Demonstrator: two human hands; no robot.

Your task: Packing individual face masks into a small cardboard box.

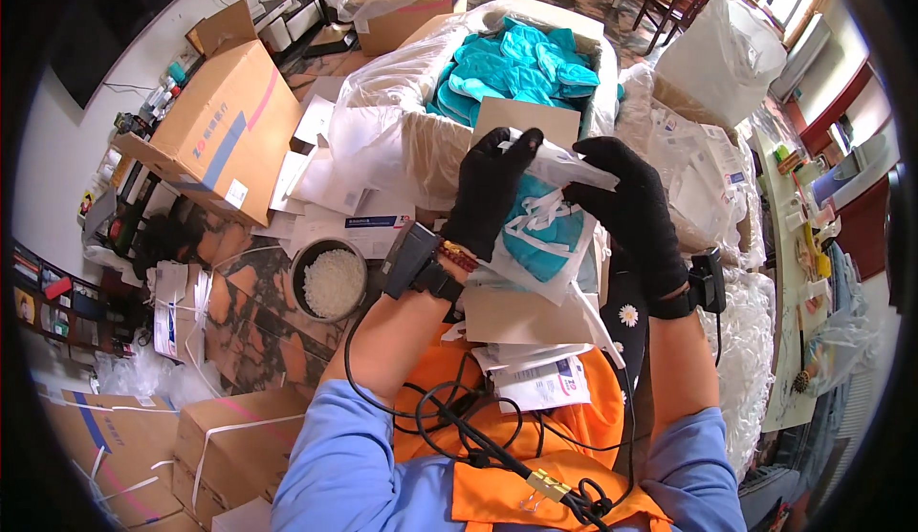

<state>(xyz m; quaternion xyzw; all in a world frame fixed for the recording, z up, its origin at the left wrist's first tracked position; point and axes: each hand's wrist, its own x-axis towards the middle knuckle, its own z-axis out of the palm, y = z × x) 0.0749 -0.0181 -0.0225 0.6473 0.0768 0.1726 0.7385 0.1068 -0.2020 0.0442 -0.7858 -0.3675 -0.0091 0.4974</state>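
Both forearms (392, 336) are being held up from the lower edge; at ten o'clock from a clear bag (555, 288), the black-gloved left hand (483, 197) is being kept with thumb and fingers pinching the bag's upper edge; at two o'clock, the right hand (633, 207), likewise gloved, is being bent inward, the same edge being pinched between thumb and fingers; a teal item (535, 260) is being enclosed in the bag; printed characters and blue and pink stripes are being displayed on a brown carton (215, 111) towards ten; small print is being shown on a white packet (550, 390) at six; a patterned floor (273, 336) is being exposed towards eight, near a bowl (298, 295) of white grains (332, 283); teal pieces (521, 65) are being heaped in a plastic-lined box (421, 154) at twelve.
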